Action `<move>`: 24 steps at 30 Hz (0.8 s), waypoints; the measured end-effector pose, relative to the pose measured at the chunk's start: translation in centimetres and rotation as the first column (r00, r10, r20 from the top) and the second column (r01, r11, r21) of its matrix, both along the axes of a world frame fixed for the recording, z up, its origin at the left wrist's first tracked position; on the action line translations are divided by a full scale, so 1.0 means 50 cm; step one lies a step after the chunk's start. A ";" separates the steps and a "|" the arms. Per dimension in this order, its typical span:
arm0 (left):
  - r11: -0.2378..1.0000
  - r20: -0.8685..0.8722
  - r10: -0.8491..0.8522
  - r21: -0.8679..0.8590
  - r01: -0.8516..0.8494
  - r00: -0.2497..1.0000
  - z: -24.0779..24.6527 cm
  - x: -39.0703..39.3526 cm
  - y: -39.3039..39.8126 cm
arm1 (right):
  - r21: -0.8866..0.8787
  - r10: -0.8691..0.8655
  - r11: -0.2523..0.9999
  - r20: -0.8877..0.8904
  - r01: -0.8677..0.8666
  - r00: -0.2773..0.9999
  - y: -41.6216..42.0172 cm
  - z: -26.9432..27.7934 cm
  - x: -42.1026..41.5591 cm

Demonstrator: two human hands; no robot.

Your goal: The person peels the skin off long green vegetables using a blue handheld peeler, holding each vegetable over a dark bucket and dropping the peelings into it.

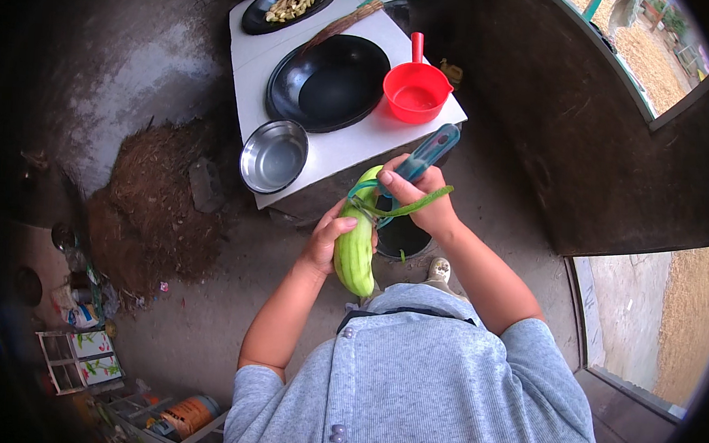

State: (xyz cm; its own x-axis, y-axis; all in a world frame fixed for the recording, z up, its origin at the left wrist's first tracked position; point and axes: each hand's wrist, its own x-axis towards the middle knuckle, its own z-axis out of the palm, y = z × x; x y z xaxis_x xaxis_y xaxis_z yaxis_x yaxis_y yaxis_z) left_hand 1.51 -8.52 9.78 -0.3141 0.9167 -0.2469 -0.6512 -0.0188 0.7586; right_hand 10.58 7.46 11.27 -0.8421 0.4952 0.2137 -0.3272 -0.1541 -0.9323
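Observation:
My left hand is closed around a mostly peeled, pale green gourd or cucumber. In my right hand is a vegetable peeler with a translucent blue handle; its head lies across the upper part of the vegetable. From the peeler's head a long strip of dark green peel curls to the right over my right hand. Below my hands, a dark round bucket stands on the floor, partly hidden by them, with a small green scrap at its rim.
A white-topped stove holds a large black wok, a red plastic ladle, a metal basin and a straw brush. Behind sits a second wok with cut pale pieces. Dry straw is heaped at left.

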 end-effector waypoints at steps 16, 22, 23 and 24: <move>0.991 0.013 0.094 0.094 -0.095 0.995 -0.008 0.002 -0.029 | -0.090 -0.317 0.933 0.253 0.349 0.914 0.066 -0.116 -0.017; 0.985 0.029 0.137 0.103 -0.139 0.990 -0.042 0.011 -0.039 | 0.038 -0.357 0.933 0.229 0.358 0.906 0.056 -0.156 -0.025; 0.985 0.033 0.132 0.110 -0.134 0.991 -0.057 0.005 -0.046 | 0.052 -0.372 0.927 0.257 0.371 0.892 0.056 -0.168 -0.023; 0.985 0.036 0.126 0.115 -0.129 0.991 -0.047 0.004 -0.044 | 0.064 -0.387 0.921 0.285 0.385 0.877 0.058 -0.182 -0.019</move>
